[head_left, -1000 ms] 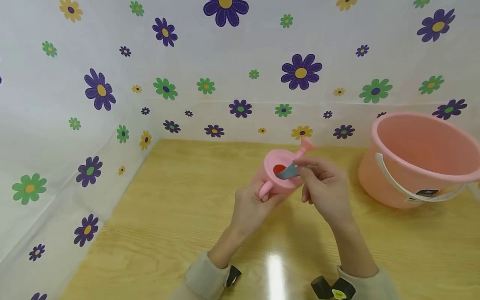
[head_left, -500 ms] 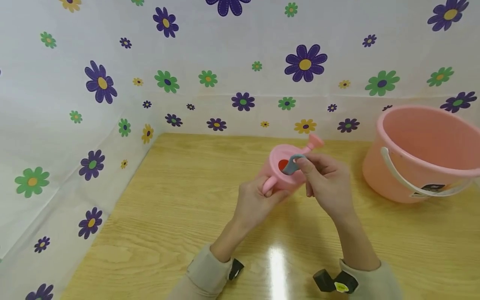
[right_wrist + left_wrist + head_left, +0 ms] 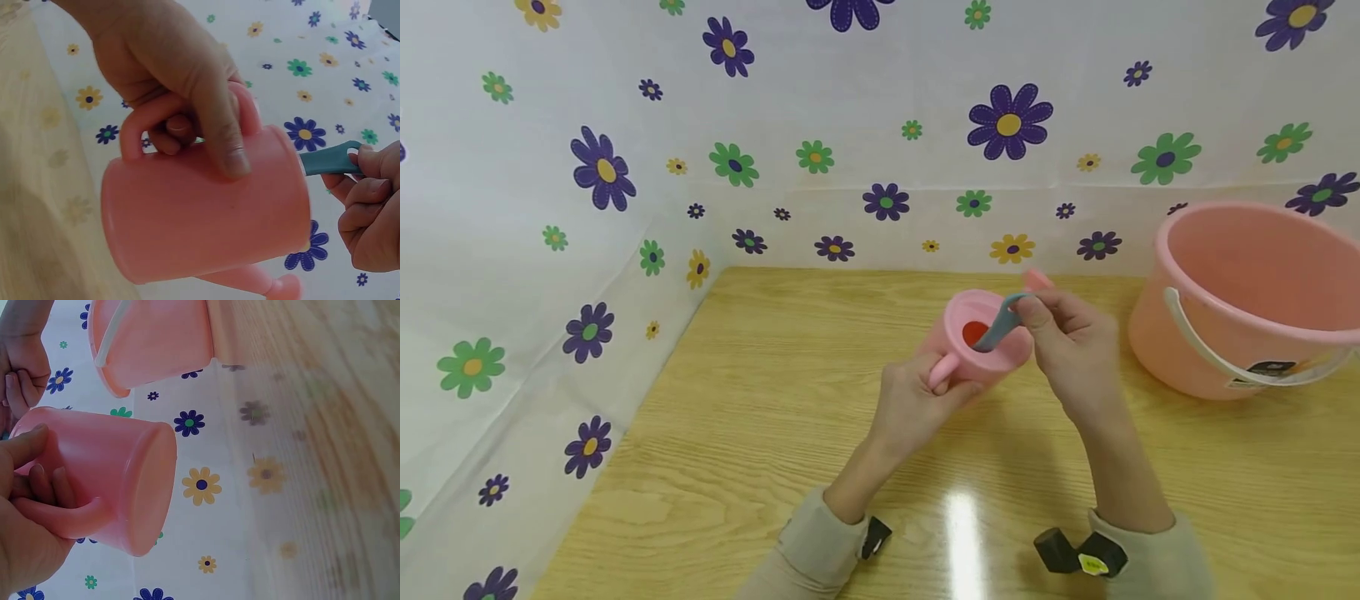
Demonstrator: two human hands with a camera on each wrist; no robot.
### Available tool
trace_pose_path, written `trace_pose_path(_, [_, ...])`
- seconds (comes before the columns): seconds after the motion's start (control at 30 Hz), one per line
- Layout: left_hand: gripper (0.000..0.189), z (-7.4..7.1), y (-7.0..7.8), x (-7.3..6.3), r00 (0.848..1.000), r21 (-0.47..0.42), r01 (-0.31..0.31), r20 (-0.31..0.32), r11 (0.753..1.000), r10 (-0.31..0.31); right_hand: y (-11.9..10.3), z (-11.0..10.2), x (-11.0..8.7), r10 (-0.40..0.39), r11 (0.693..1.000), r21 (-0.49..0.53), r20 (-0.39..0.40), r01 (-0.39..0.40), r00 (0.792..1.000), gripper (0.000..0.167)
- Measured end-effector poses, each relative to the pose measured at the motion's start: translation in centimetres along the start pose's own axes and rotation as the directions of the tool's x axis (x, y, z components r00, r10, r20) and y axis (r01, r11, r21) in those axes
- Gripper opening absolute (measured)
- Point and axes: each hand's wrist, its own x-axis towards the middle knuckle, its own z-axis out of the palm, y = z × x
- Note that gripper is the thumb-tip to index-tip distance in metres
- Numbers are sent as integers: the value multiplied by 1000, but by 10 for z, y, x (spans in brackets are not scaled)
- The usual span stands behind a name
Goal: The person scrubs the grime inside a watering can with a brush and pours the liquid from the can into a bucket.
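Observation:
A pink watering can [image 3: 934,340] is held above the table, tipped so that its top faces the head camera. My left hand [image 3: 913,408] grips it by its loop handle, the thumb lying along the body [image 3: 200,219] in the right wrist view. With thumb and fingers, my right hand [image 3: 1078,358] pinches the end of a teal-blue handle [image 3: 998,325] that has a hole near its tip. The handle's other end goes into the can's round opening, where red [image 3: 974,332] shows; what it belongs to is hidden inside. Behind the right hand, the spout [image 3: 237,279] is partly covered.
A large pink bucket [image 3: 1195,350] with a white carrying handle [image 3: 1213,354] stands on the right of the wooden table [image 3: 737,400]. White flower-printed sheeting [image 3: 850,108] lines the back and left side. Black straps and cameras sit at both cuffs.
My right hand has moved up and to the right, and more of the teal-blue handle shows outside the opening. The left hand keeps its grip on the watering can; the view has shifted slightly.

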Motion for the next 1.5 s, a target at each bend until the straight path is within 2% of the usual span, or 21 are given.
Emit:
trace_pose_path(0.1, [44, 0, 0, -1, 1000, -9, 5, 20, 1000, -4, -2, -1, -1, 3, 999, 47, -19, -2, 1000, 11])
trace_pose_path(0.3, [43, 1, 0, -2, 1000, -11, 17, 14, 1000, -17, 3, 3, -1, -51, 999, 10, 52, 50, 997, 13])
trace_pose_path(0.37, [44, 2, -1, -2, 1000, -9, 10, 15, 1000, -10, 3, 2, -2, -93, 994, 68, 54, 90, 994, 13])
trace_pose_path(0.43, [44, 2, -1, -2, 1000, -8, -7, 17, 1000, 7, 4, 1, -2, -155, 979, 145, 69, 144, 985, 13])
trace_pose_path(0.5, [44, 3, -1, -1, 999, 4, -29, 15, 1000, 29, 6, 2, -2, -220, 964, 177, 111, 199, 969, 16])
trace_pose_path(0.57, [43, 3, 0, -1, 999, 19, -46, 3, 999, 46, 9, 3, -1, -264, 959, 154, 176, 238, 948, 18])
trace_pose_path(0.67, [42, 3, 1, -1, 998, 40, -63, -7, 997, 64, 11, 3, -1, -272, 961, 113, 253, 251, 928, 19])
trace_pose_path(0.83, [44, 5, 3, 0, 996, 29, -91, 20, 995, 90, 4, -3, 0, -280, 952, 189, 217, 241, 935, 19])
trace_pose_path(0.93, [46, 5, 5, 2, 996, 27, -89, 20, 996, 88, 0, -2, 1, -239, 966, 146, 202, 212, 950, 16])
trace_pose_path(1.07, [45, 5, 3, 2, 999, 27, -39, 14, 999, 39, -2, 3, 0, -121, 992, -17, 186, 127, 975, 10])
trace_pose_path(1.17, [43, 4, 2, 1, 1000, 20, -8, 8, 1000, 8, -5, 3, -3, -110, 984, -128, 86, 121, 990, 12])
trace_pose_path(1.23, [44, 3, 1, 2, 1000, 17, -3, -11, 1000, 3, -8, 3, -4, -123, 977, -176, 5, 122, 992, 15])
trace_pose_path(1.33, [45, 1, 2, 3, 999, 4, -1, -38, 1000, 2, -10, 4, -5, -64, 986, -158, -82, 51, 995, 17])
trace_pose_path(1.43, [46, 0, 3, 2, 999, -4, 15, -48, 1000, -15, -10, 5, -6, 56, 991, -118, -84, -65, 995, 16])
trace_pose_path(1.5, [47, -1, 3, 2, 999, -16, 31, -43, 999, -32, -10, 5, -7, 88, 990, -100, -90, -97, 992, 20])
